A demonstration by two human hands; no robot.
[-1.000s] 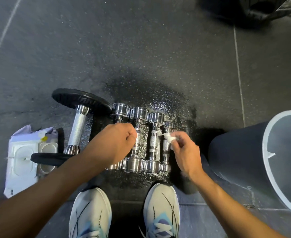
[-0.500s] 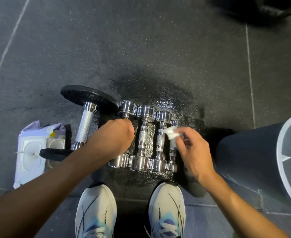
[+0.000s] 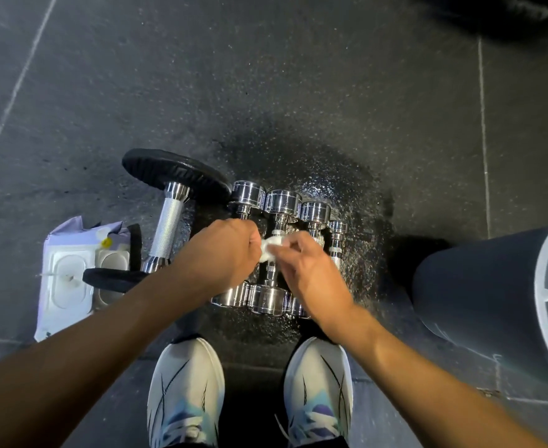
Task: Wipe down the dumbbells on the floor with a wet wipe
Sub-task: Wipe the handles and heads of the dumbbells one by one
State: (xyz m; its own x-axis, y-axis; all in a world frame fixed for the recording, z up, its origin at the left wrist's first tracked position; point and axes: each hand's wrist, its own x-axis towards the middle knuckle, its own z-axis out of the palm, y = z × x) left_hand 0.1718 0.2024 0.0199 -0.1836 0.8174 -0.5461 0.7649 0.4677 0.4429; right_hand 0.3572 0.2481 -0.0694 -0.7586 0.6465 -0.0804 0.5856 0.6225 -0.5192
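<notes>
My left hand is curled in a fist, knuckles up, over the leftmost handle in the row of chrome dumbbells on the floor. My right hand, over the middle of that row, pinches the crumpled wet wipe, bunched between both hands above the second handle. What my left fingers close on I can't tell, the fist hides it, and my right wrist covers the near ends of the row's right-hand pair; left of the row the wipes pack sits half behind the black-plate dumbbell, and to the right the grey bin is cut off.
</notes>
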